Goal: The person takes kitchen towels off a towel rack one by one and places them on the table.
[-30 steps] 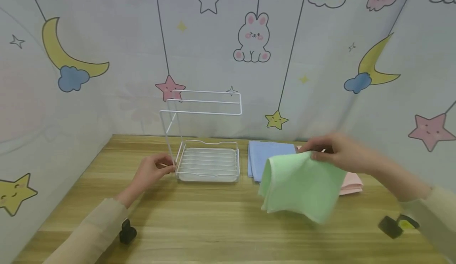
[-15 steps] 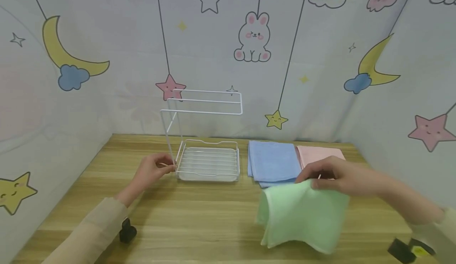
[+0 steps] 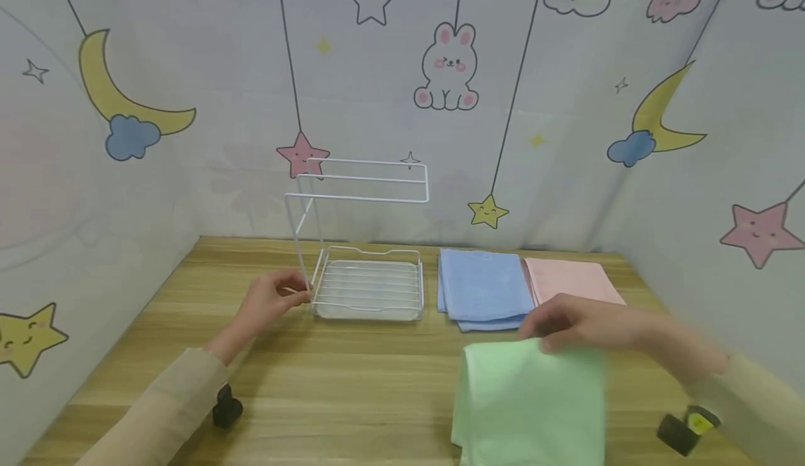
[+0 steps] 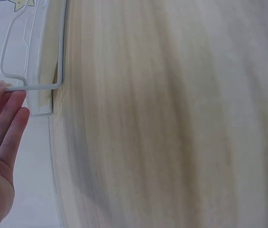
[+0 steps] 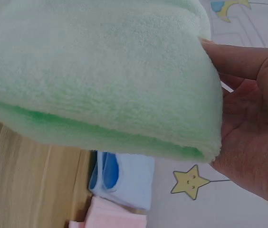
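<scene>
From my right hand (image 3: 581,323) hangs a folded light green towel (image 3: 534,403), pinched along its top edge between thumb and fingers. In the right wrist view the towel (image 5: 96,71) fills much of the picture, its fold facing the camera. My left hand (image 3: 270,298) pinches the lower left bar of a white wire rack (image 3: 367,288), which stands on the table with a tray at its base and rails overhead. The left wrist view shows the thumb and fingertips on the white wire (image 4: 39,87).
Right of the rack lie a folded blue towel (image 3: 487,288) and a folded pink towel (image 3: 575,281), side by side on the wooden table (image 3: 352,396). A printed cloth backdrop (image 3: 377,89) closes off the back and both sides.
My right hand has drawn the green towel toward me and lower, uncovering the blue and pink towels behind it. The left hand keeps its hold on the rack, unmoved.
</scene>
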A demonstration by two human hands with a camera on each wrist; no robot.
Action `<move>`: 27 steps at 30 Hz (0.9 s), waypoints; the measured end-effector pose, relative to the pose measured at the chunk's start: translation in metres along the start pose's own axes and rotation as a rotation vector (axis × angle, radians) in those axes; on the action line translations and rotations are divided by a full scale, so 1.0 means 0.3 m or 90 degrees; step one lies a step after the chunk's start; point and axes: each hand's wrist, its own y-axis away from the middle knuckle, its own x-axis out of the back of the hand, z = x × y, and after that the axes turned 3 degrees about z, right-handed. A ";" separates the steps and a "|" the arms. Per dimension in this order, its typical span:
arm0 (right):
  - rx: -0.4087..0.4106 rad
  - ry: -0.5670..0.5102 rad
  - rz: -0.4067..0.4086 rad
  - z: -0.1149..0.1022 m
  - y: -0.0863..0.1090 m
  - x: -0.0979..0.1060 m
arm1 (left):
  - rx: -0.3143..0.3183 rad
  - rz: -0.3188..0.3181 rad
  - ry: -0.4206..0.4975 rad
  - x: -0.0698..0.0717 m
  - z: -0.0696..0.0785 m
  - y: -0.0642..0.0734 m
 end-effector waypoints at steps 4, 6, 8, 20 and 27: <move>-0.070 -0.012 0.007 0.077 -0.043 0.013 | 0.001 0.003 0.000 0.001 0.000 0.001; -0.101 -0.020 0.006 0.110 -0.062 0.022 | -0.001 0.004 0.002 0.001 0.000 0.001; -0.124 -0.021 0.006 0.139 -0.079 0.029 | -0.001 0.001 0.003 0.001 0.000 0.001; -0.137 -0.043 -0.015 0.275 -0.174 0.031 | -0.008 0.001 0.014 -0.003 -0.002 0.002; -0.165 -0.002 0.002 0.313 -0.202 0.014 | -0.004 0.003 0.016 -0.004 -0.003 0.001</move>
